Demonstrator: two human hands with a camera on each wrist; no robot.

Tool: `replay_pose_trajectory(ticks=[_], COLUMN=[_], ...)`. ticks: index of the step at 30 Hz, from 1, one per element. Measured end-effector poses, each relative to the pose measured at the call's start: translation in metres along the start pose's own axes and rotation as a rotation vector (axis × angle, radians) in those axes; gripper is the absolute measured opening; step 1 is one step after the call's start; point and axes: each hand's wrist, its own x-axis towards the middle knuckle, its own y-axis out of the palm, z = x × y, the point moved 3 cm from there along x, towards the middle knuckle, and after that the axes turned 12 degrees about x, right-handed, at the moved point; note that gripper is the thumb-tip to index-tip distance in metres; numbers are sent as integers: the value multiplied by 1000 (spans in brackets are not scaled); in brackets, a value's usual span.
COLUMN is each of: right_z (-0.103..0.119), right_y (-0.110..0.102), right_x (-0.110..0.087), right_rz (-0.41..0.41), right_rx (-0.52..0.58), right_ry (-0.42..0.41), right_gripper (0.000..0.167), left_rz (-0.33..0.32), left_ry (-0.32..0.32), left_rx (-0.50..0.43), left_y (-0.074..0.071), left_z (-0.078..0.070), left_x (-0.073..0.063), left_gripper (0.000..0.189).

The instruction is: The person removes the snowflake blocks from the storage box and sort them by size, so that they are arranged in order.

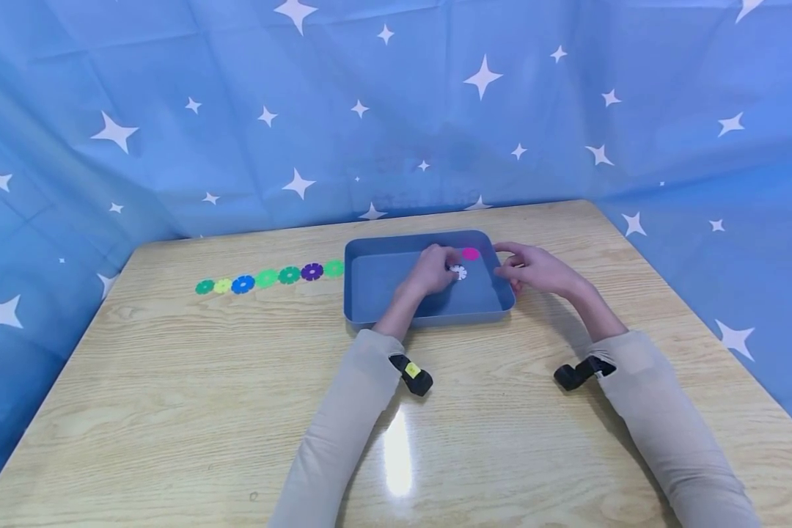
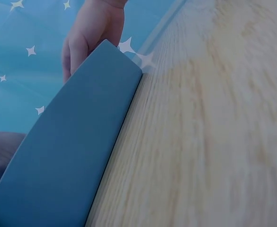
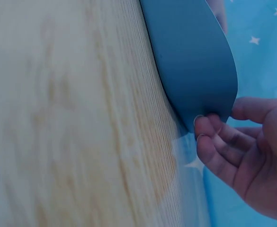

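A blue-grey plastic tray (image 1: 396, 320) lies on the wooden table. My left hand (image 1: 429, 270) reaches over its near rim, bent fingers down inside. At those fingertips is a small white notched disc (image 1: 459, 273); whether they pinch it or only touch it cannot be made out. Just behind lies a pink disc (image 1: 471, 254). My right hand (image 1: 534, 268) holds the tray's right end; in the right wrist view, curled fingers (image 3: 223, 142) press its outer wall while the thumb side meets the rim. The tray wall (image 2: 76, 127) hides most of the left hand in the left wrist view.
Left of the tray runs a row of several notched discs in greens, yellow, blue and purple, from a dark green disc (image 1: 204, 287) to a light green disc (image 1: 334, 268) beside the tray. A starred blue curtain (image 1: 396, 132) hangs behind the table (image 1: 191, 411).
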Motion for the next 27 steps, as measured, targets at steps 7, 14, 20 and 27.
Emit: replay_pose_trajectory(ticks=[7, 14, 20, 27], right_z=[1, 2, 1, -1], right_y=[1, 1, 0, 0], right_x=[2, 1, 1, 0], right_rz=[4, 0, -5, -5], right_rx=[-18, -42, -46, -31], right_ry=[-3, -1, 0, 9], right_gripper=[61, 60, 61, 62], left_rz=[19, 27, 46, 1], left_ry=[-30, -16, 23, 70], left_rx=[-38, -110, -162, -189], left_y=[-2, -8, -18, -39], left_z=[2, 3, 8, 25], left_x=[-5, -10, -20, -39], left_gripper=[21, 12, 17, 19])
